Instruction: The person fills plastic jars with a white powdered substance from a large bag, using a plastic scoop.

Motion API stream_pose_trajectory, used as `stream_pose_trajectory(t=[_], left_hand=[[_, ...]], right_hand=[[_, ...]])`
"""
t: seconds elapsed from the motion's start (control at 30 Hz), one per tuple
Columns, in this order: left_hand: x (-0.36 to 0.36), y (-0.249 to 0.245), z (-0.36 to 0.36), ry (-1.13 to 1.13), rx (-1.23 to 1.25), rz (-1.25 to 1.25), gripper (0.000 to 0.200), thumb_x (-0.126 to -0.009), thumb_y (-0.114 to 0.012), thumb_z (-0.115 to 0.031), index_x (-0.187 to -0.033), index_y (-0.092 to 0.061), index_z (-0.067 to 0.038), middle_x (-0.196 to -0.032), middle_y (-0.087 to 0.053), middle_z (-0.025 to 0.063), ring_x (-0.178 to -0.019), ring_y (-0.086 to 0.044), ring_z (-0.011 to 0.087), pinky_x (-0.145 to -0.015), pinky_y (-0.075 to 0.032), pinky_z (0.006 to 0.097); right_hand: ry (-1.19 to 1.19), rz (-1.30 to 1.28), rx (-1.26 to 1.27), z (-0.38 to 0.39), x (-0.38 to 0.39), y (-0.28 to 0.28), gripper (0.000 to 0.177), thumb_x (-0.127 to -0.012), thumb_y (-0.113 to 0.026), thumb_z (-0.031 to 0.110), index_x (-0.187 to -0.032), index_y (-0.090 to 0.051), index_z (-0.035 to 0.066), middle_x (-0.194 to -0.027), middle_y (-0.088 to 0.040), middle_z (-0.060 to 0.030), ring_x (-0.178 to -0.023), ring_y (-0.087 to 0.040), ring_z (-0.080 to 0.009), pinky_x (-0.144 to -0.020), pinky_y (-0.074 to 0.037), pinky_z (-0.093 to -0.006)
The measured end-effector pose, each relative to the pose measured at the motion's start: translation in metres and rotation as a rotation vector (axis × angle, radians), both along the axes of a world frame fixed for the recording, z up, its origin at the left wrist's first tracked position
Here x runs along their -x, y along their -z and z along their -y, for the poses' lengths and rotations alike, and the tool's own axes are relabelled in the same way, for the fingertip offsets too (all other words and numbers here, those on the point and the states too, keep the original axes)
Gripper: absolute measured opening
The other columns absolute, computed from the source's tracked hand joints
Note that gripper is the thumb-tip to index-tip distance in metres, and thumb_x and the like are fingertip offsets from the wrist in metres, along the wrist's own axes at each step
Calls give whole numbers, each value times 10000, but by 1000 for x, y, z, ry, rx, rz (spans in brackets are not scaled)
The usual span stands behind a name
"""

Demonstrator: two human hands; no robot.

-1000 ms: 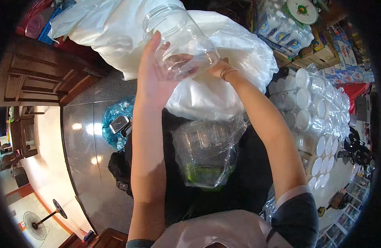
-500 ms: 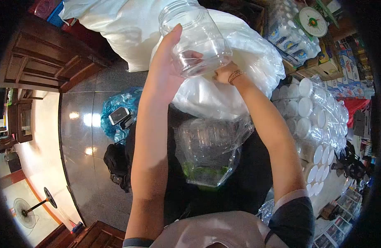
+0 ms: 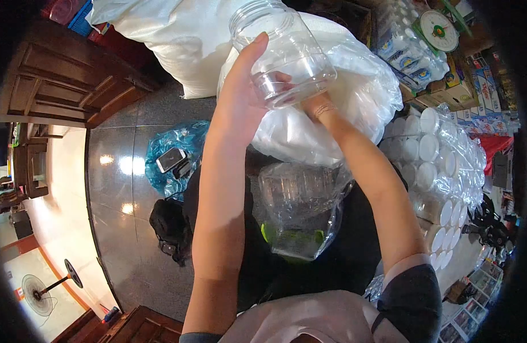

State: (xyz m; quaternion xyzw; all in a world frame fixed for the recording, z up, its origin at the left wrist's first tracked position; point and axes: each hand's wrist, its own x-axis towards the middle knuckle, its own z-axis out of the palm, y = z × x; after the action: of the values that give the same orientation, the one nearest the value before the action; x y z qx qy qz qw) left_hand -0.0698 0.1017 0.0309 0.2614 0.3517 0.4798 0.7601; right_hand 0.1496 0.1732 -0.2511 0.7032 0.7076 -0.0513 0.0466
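Note:
A large clear plastic jar [image 3: 300, 54] is gripped in my left hand [image 3: 244, 91], the thumb along its near side and fingers around its base. It is tilted, with its threaded mouth toward the upper left. Behind and below the jar, my right hand [image 3: 316, 105] reaches into an open white sack lined with clear plastic [image 3: 360, 86]. Its fingers are out of sight behind the jar and within the sack. Between my legs rests a clear plastic bag [image 3: 300, 194] of transparent containers, with something green near its bottom.
A full white sack [image 3: 180, 48] stands at upper left. On the floor, a phone [image 3: 171, 160] lies on a blue plastic bag [image 3: 155, 146] near a black bag [image 3: 167, 223]. At right are wrapped white-lidded jars [image 3: 426, 148], bottled water packs [image 3: 409, 57] and a dial scale [image 3: 439, 30].
The whole view has shifted slightly right. My right hand has gone a little deeper behind the jar, into the sack. My left hand still holds the jar in much the same pose.

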Motion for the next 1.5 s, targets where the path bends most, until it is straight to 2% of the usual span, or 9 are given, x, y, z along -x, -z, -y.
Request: stream_pose_trajectory(t=[0.37, 0.73, 0.87, 1.0, 1.07, 1.17, 1.3, 1.4, 1.5], left_hand=[[-7, -1, -2, 44, -47, -11, 716, -862, -664, -439, -1304, -314, 2, -1048, -563, 267, -970, -623, 380, -888, -507, 542], [-12, -9, 5, -82, -192, 43, 663, -857, -601, -186, -1389, -220, -84, -1229, -542, 278, -1142, -542, 462, -1021, -402, 554], [-6, -10, 3, -198, -264, 77, 567, -871, -574, -195, -1364, -304, -128, -1258, -521, 296, -1201, -494, 472, -1066, -345, 593], [6, -14, 0, -183, -270, 356, 474, -891, -574, -328, -1326, -423, -212, -1324, -468, 319, -1284, -412, 488, -1115, -265, 621], [7, -17, 1, -168, -280, 410, 529, -906, -561, -440, -1350, -404, -197, -1373, -418, 334, -1314, -377, 503, -1117, -258, 624], [12, -11, 0, -53, -339, 482, 463, -944, -548, -426, -1350, -395, -265, -1296, -508, 227, -1247, -469, 421, -1033, -379, 589], [9, -13, 0, 0, -378, 394, 513, -926, -580, -403, -1373, -371, -264, -1304, -503, 227, -1236, -474, 396, -1037, -379, 578], [4, -18, 3, -30, -440, 186, 739, -895, -529, -517, -1470, -267, -134, -1416, -398, 281, -1305, -401, 437, -1081, -311, 618], [9, -14, 1, 100, -552, 152, 773, -827, -667, -377, -1459, -298, -131, -1357, -480, 231, -1234, -456, 353, -1071, -359, 531]], right_hand=[[166, -585, 210, 11, 33, -33, 284, -926, -487, 263, -1063, -688, 116, -1067, -668, -81, -992, -616, -220, -852, -473, -403], [533, -1137, 320, 9, 35, -50, 274, -919, -491, 276, -995, -692, 108, -985, -674, -59, -888, -615, -172, -798, -472, -383], [632, -1282, 286, 8, 28, -51, 273, -917, -492, 281, -971, -693, 104, -955, -676, -51, -850, -615, -155, -779, -471, -375], [637, -1477, 197, 8, 21, -55, 293, -909, -484, 314, -890, -670, 88, -870, -655, -29, -760, -568, -121, -699, -447, -352], [733, -1497, 72, 16, 24, -83, 266, -916, -466, 287, -731, -587, 139, -624, -525, 13, -564, -472, -106, -529, -353, -263], [748, -1496, 23, 6, -3, -68, 274, -905, -470, 301, -701, -562, 142, -583, -478, 25, -492, -409, -108, -479, -309, -267], [840, -1584, -93, 13, -23, -82, 261, -899, -478, 282, -688, -551, 147, -558, -451, 28, -450, -361, -102, -452, -284, -266], [741, -1803, 196, 20, -41, -81, 229, -879, -486, 265, -699, -553, 140, -642, -547, 7, -551, -488, -135, -517, -358, -298], [995, -1836, -67, 39, -19, -109, 210, -868, -490, 251, -681, -522, 162, -602, -504, 22, -517, -455, -121, -492, -329, -302]])
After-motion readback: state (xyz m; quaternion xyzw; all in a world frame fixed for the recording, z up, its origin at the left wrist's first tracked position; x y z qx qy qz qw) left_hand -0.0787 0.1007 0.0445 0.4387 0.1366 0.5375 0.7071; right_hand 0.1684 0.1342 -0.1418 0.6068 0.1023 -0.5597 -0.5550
